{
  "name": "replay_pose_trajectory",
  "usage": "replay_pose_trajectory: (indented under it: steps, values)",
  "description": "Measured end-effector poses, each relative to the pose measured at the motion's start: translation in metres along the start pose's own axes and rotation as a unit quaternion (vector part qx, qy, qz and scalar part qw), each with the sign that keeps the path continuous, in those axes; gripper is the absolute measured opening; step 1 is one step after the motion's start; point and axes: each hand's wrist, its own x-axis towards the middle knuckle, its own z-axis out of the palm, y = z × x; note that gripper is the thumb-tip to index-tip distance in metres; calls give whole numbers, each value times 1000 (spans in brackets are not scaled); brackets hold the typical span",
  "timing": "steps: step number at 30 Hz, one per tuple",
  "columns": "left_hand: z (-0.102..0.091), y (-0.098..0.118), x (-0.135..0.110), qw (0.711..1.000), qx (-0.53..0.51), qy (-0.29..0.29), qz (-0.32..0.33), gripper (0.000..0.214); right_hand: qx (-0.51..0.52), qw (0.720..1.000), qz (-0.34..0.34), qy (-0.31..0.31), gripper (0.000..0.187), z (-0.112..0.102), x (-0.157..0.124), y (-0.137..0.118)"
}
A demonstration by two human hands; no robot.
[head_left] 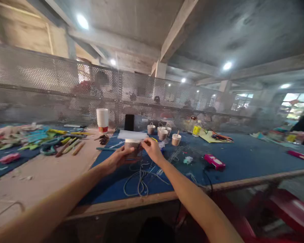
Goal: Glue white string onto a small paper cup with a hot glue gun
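A paper cup [132,144] with a pale rim is held up over the blue table covering. My left hand [122,156] is wrapped round its left side. At the cup's right edge, the fingers of my right hand [152,148] are pinched together; whatever they grip is too small to make out. Below both hands lies a loose coil of grey cord [142,184]. Thin pale strands [171,160] are spread to the right of it. Several small cups [163,134] with handle-like loops stand behind, and one cup [176,139] has a stick in it.
A stack of paper cups [102,118] and a black phone [129,122] stand near the mesh partition [131,91]. Pliers [103,139], tools and coloured pieces lie left. A pink device [214,162] and a yellow-labelled bottle [196,129] are right. Red stools [288,209] stand below.
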Motion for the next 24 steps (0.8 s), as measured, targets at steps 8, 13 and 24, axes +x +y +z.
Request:
replay_pose_trajectory:
  steps: [8, 13, 24]
  values:
    - [-3, -1, -1, 1000, 23, 4, 2, 55, -16, 1000, 18, -5, 15, -1, -4, -10]
    - [2, 0, -3, 1000, 20, 8, 13, 55, -11, 1000, 23, -9, 15, -1, -4, -14]
    - [0, -3, -2, 1000, -1, 9, 17, 45, -17, 999, 39, -29, 11, -2, -4, -15]
